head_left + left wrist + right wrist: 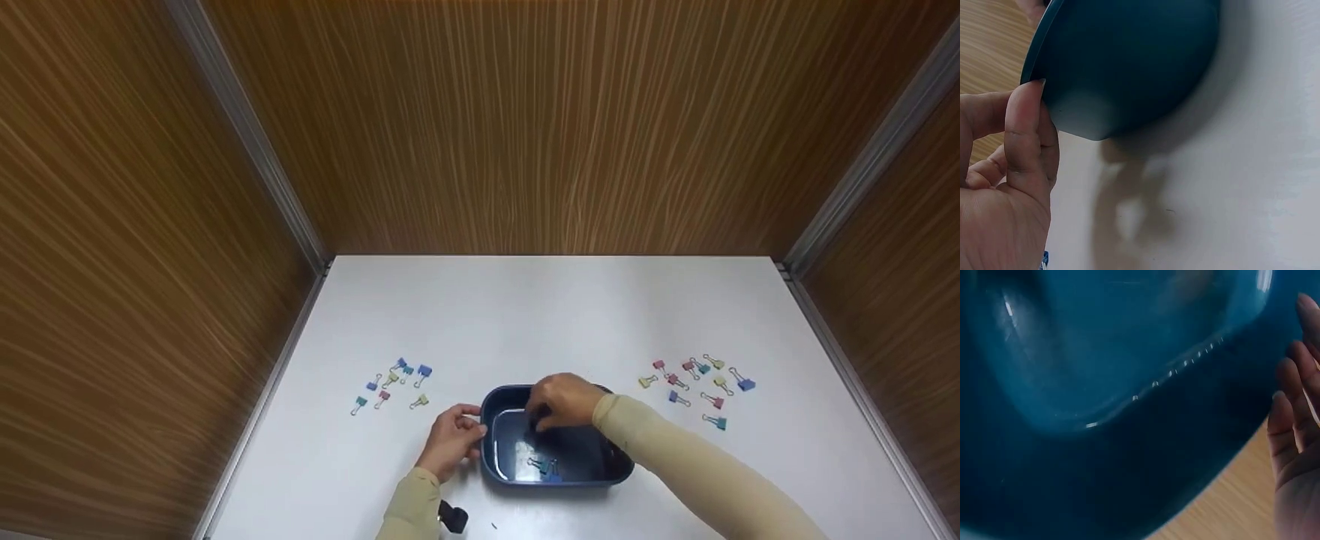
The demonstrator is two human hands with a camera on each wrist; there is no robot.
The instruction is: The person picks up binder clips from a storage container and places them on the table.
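A dark blue plastic basin (559, 484) stands near the front of the white table. My left hand (452, 436) is at its left side; the left wrist view shows curled fingers (1026, 132) holding the rim (1036, 50). Over the basin's interior, my right hand (566, 401) points its bent fingers down. A dark patch lies by its fingertips, and I cannot tell whether something is pinched there. The right wrist view shows some of its fingers (1292, 405) curved at the edge, thumb out of sight. A green binder clip (541, 466) and a blue binder clip (553, 476) lie on the basin floor.
Several coloured binder clips (384, 395) are scattered left of the basin. More binder clips (717, 403) lie to its right. Wood-grain panels (555, 150) wall in the white table (480, 315) at the back and both sides. A black device (452, 517) sits by the left sleeve.
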